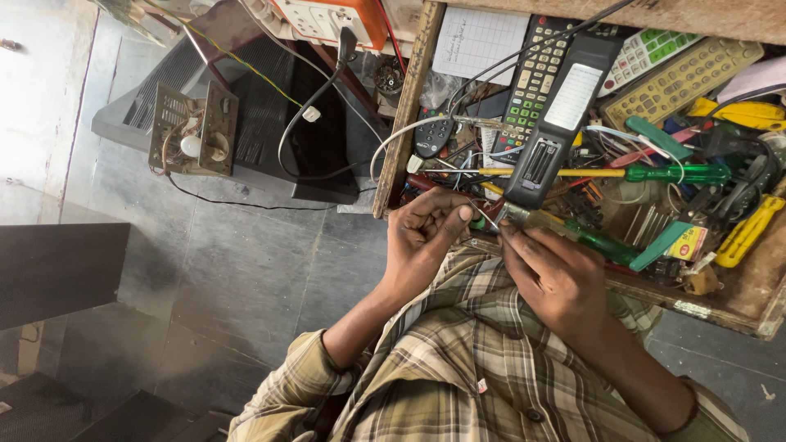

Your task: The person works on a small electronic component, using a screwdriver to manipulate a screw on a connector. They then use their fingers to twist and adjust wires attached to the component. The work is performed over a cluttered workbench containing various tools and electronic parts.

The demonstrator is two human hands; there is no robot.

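Note:
My left hand (426,233) is closed, its thumb and fingers pinching a thin wire (485,214) at the edge of a wooden tray (405,106). My right hand (557,274) grips a green-handled screwdriver (602,243), whose tip meets the wire between both hands. Just above them lies a long black remote (561,115) with its battery bay open. Both hands are held close together over my plaid shirt (483,368).
The tray holds several remotes, a green screwdriver with a yellow shaft (679,173), yellow tools (749,229) and tangled wires. An orange and white power strip (327,16) sits at the top. A black set casing (246,106) carrying a small metal circuit part (192,131) rests on the grey floor.

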